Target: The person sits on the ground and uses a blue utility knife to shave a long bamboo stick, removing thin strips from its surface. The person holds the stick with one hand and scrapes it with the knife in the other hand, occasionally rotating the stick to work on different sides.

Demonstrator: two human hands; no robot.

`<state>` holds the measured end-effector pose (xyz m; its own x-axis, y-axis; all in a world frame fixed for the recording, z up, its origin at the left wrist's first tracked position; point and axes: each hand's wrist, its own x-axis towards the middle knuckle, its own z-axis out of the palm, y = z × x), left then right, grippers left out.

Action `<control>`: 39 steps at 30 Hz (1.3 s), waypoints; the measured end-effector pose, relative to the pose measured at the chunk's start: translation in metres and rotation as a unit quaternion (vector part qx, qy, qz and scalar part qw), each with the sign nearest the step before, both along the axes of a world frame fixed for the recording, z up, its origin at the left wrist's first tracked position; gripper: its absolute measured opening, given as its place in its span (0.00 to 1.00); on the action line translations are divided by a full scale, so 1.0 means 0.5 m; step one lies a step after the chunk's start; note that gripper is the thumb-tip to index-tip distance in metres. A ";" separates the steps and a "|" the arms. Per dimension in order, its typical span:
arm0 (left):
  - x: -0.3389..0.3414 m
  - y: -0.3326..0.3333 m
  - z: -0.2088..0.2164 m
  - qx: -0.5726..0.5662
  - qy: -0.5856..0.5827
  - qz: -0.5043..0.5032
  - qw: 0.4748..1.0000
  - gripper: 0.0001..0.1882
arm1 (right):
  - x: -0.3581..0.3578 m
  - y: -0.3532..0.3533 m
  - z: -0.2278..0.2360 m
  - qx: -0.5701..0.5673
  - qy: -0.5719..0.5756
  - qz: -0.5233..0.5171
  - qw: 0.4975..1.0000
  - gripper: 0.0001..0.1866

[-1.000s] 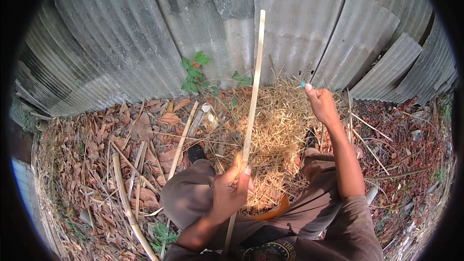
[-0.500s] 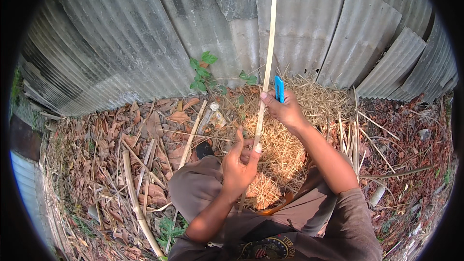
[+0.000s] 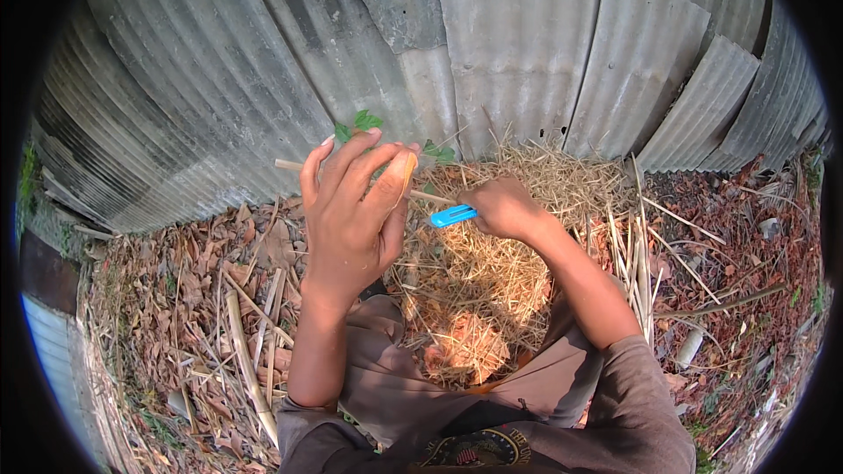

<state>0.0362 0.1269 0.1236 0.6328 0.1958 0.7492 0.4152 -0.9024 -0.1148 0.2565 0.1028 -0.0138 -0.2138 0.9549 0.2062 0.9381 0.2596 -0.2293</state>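
Note:
My right hand (image 3: 505, 208) is closed around a blue box cutter (image 3: 453, 216) and the near end of a pale bamboo strip (image 3: 430, 197). The cutter's handle points left out of the fist; I cannot make out a blade. The strip runs left, passing behind my left hand, and its far end shows beyond the fingers. My left hand (image 3: 356, 211) is raised with its back showing and its fingers stretched and apart. An orange patch or band shows along one finger. Whether this hand touches the strip is hidden.
Corrugated metal sheets (image 3: 518, 53) form a wall in front. Thin shavings (image 3: 492, 272) lie heaped between my legs. Dry leaves (image 3: 206, 263) and a bamboo stick (image 3: 248, 360) cover the ground at left. Several thin bamboo pieces (image 3: 644, 254) lie at right.
The bamboo strip has swung from nearly upright to lying leftward. My left hand has come off its lower part and risen, fingers spread. My right hand has turned, pointing the cutter left.

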 end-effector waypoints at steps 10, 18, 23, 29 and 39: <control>-0.034 0.080 -0.211 -0.505 0.108 0.003 0.856 0.15 | 0.060 -0.035 0.046 0.149 0.034 -0.075 0.985 0.15; -0.002 -0.057 -0.218 -0.762 -0.177 -0.086 0.617 0.14 | 0.087 -0.033 0.057 0.086 0.597 -0.167 0.780 0.20; 0.009 -0.115 -0.257 -0.768 -0.194 -0.090 0.604 0.12 | 0.031 -0.040 0.074 0.008 0.754 -0.116 0.646 0.13; 0.032 -0.136 -0.254 -0.748 -0.240 -0.117 0.607 0.12 | 0.008 -0.046 0.047 -0.034 0.765 -0.071 0.639 0.10; 0.003 -0.133 -0.214 -0.827 -0.290 -0.142 0.461 0.15 | -0.009 -0.062 0.036 0.019 0.454 -0.047 0.889 0.19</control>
